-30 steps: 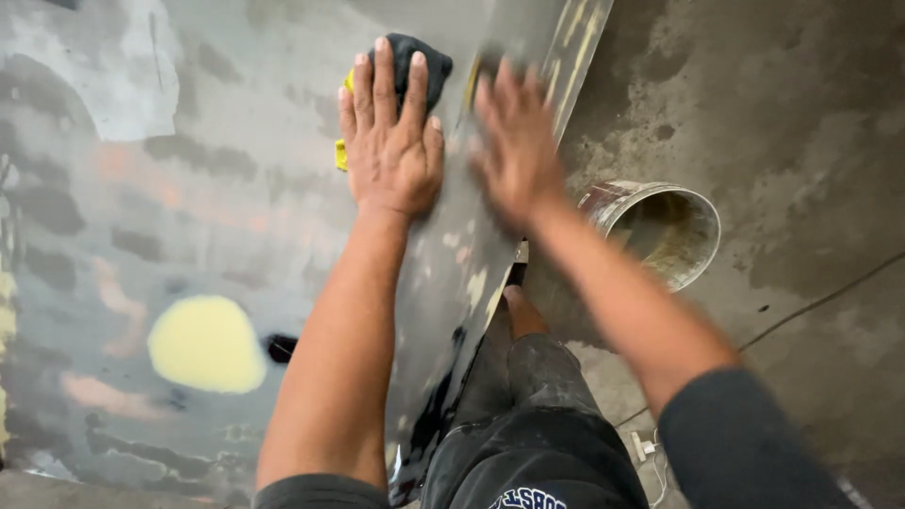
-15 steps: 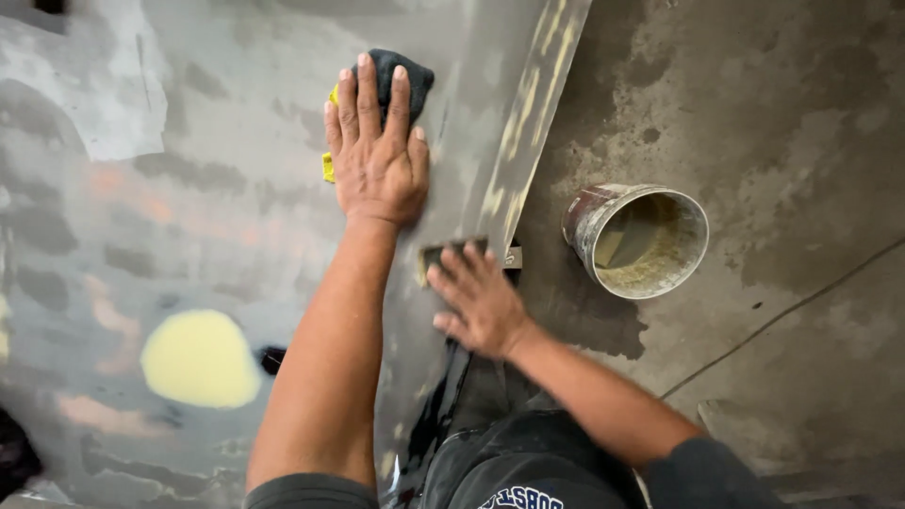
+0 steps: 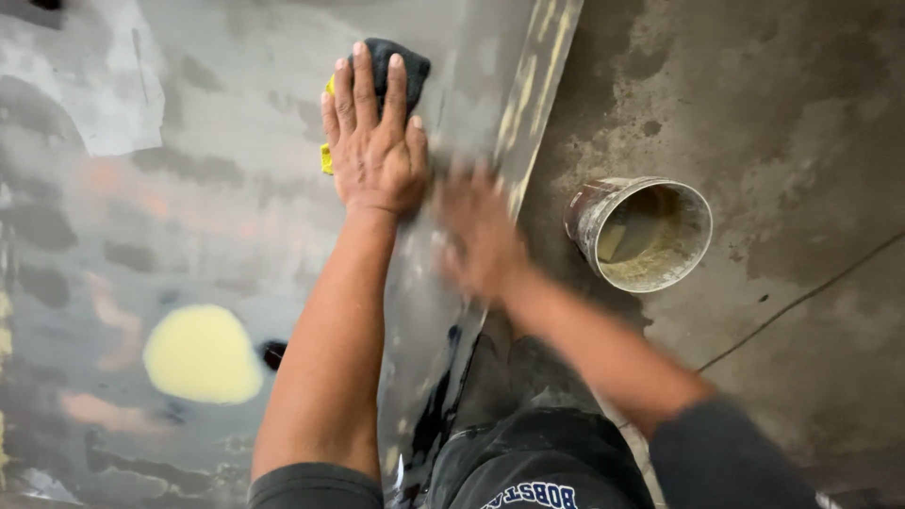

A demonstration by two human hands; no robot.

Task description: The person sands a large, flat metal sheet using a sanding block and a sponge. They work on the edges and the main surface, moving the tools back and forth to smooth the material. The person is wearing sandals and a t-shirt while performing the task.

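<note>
My left hand (image 3: 373, 141) lies flat, fingers spread, pressing a dark pad with a yellow edge (image 3: 400, 62) against a grey sanded panel (image 3: 170, 188). The pad sticks out above my fingertips. My right hand (image 3: 476, 231) is blurred with motion, palm down on the panel near its right edge (image 3: 537, 85), just right of my left wrist. It holds nothing that I can make out.
A round pale yellow patch (image 3: 201, 353) marks the panel at lower left, with a small dark spot (image 3: 273, 353) beside it. A dirty bucket (image 3: 641, 231) with murky liquid stands on the concrete floor (image 3: 773, 113) to the right. My dark shorts (image 3: 528, 452) fill the bottom.
My right hand slid down the panel edge, then came back up toward my left hand. The left hand stayed pressed on the pad.
</note>
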